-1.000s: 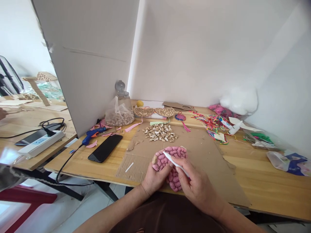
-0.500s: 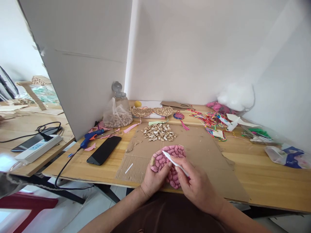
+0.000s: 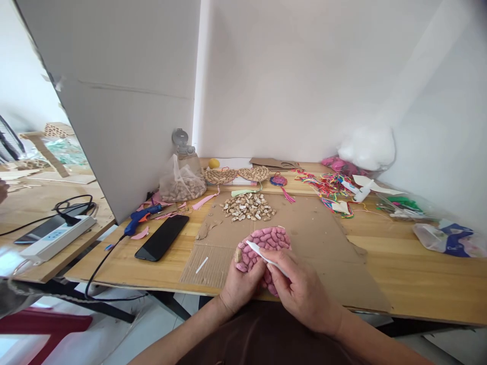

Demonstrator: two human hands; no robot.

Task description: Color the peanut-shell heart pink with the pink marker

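Observation:
Near the table's front edge, my left hand [image 3: 243, 284] grips the lower left of a rounded piece covered in peanut shells [image 3: 271, 236], its thumb across the front. Most shells on it are pink; one at the left rim [image 3: 238, 255] is still plain tan. A slim white marker [image 3: 255, 248] is pinched in my right hand [image 3: 300, 291], its tip at the pink shells on the upper left. My fingers hide the piece's lower middle. Beyond it, a heap of loose peanut shells [image 3: 249, 207] lies on a cardboard sheet [image 3: 312, 238].
Left of the cardboard are a black phone [image 3: 162, 238] and a blue glue gun [image 3: 142, 218] with its cable. A bag of peanuts [image 3: 182, 185] stands behind them. Tasselled shell pieces [image 3: 254, 174] lie at the back, colourful cords [image 3: 331, 185] at the back right.
The marker tip has moved left and slightly down over the shells, with my right hand following. My left hand keeps its hold. The whole view has shifted a little.

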